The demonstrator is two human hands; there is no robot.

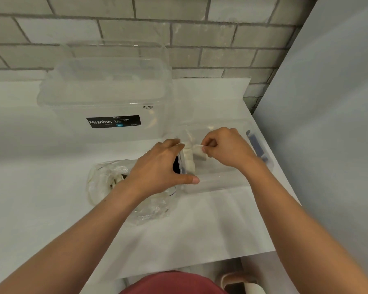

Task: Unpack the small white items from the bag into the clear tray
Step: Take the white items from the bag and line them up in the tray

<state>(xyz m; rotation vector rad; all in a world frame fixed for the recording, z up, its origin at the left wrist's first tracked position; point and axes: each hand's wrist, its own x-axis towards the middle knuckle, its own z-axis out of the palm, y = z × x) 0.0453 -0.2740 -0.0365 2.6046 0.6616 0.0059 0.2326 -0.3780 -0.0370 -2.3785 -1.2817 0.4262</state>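
A clear tray (pixel 221 183) with blue side clips sits on the white counter at the right. My right hand (pixel 227 148) is over the tray and pinches a small white item (pixel 200 152) between thumb and fingers. More white items (pixel 188 158) stand in a row along the tray's left wall. My left hand (pixel 159 166) grips the tray's left end, thumb on the near corner and fingers over the rim. A crumpled clear plastic bag (pixel 106 183) with more white items inside lies left of the tray, partly under my left wrist.
A large clear Megabox storage box (pixel 106 94) with its lid on stands at the back left. A brick wall runs behind the counter, and a grey panel (pixel 327 102) closes the right side. The counter's front edge is near my body.
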